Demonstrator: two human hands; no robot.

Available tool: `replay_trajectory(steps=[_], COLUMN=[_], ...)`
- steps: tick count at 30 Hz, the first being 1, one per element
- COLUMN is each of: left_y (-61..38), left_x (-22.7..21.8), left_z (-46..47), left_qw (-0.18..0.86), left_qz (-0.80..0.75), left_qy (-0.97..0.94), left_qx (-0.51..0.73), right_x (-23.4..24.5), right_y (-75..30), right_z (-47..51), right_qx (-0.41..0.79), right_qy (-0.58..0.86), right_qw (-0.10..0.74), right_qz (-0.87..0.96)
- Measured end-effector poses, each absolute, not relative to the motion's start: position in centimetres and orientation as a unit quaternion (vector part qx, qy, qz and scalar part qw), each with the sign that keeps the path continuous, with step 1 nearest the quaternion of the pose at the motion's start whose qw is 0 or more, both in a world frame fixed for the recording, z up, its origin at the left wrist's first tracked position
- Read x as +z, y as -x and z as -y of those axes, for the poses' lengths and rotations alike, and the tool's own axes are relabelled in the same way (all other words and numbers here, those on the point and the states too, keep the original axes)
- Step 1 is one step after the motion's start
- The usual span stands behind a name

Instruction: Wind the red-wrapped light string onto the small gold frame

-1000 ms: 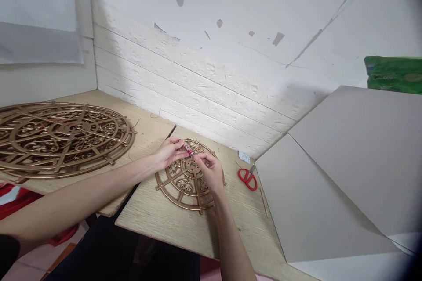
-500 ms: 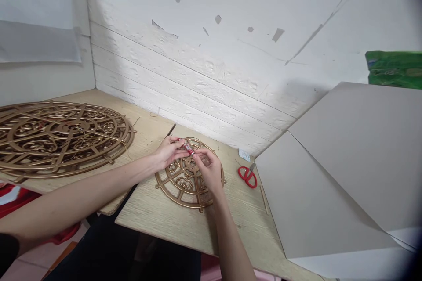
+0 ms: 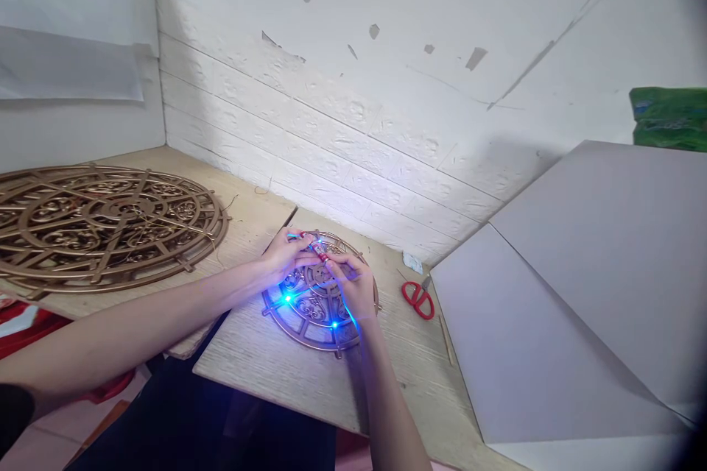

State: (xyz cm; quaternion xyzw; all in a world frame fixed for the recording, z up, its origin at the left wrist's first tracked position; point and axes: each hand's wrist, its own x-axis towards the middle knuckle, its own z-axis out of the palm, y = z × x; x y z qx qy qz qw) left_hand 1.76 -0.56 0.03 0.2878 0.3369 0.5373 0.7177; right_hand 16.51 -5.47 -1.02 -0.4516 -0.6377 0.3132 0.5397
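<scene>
Over a small round gold openwork frame [image 3: 310, 309], a red battery [image 3: 319, 251] is pinched at both ends. My left hand [image 3: 283, 259] is closed on its upper left end, and my right hand [image 3: 353, 285] is closed on its lower right end. Bright blue light shines from a small lamp [image 3: 288, 299] on the frame's left and from a second lamp [image 3: 334, 324] near its front. More blue glints show by my fingers. Any wire ends at the battery are too small to make out. The frame lies flat on the wooden table.
On the left, a stack of larger gold round frames [image 3: 110, 228] has thin wires on it. Red-handled scissors [image 3: 418, 300] and a thin stick [image 3: 445, 341] lie to the right. Grey-white boards [image 3: 530, 338] lean along the right side, under a green packet [image 3: 671, 118].
Blue lights on the small frame have come on and tint the table and my hands. Both hands keep the same grip on the battery. The camera view has shifted slightly.
</scene>
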Motion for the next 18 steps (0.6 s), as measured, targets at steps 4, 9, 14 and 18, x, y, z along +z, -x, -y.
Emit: replay_trajectory(steps=[4,9,14,18], left_y=[-1.8,-1.78,-1.69,-1.68], left_x=[-0.09,-0.41,-0.35,-0.02], left_z=[0.63,0.27,0.06,0.22], left_qw=[0.721,0.734,0.741,0.74], left_qz=[-0.328,-0.301,-0.304,-0.306], left_qy=[-0.295,-0.283,-0.277,-0.273], left_qx=[0.534,0.539,0.532,0.534], right_x=[-0.95,-1.06,-0.94,-0.58], right_y=[-16.81,-16.95,-16.92,-16.65], right_z=[5.39,5.31,5.36,5.65], right_qx=[0.291,0.296,0.31,0.357], right_qy=[0.475,0.475,0.468,0.442], right_qw=[0.533,0.531,0.53,0.544], right_qz=[0.637,0.636,0.636,0.618])
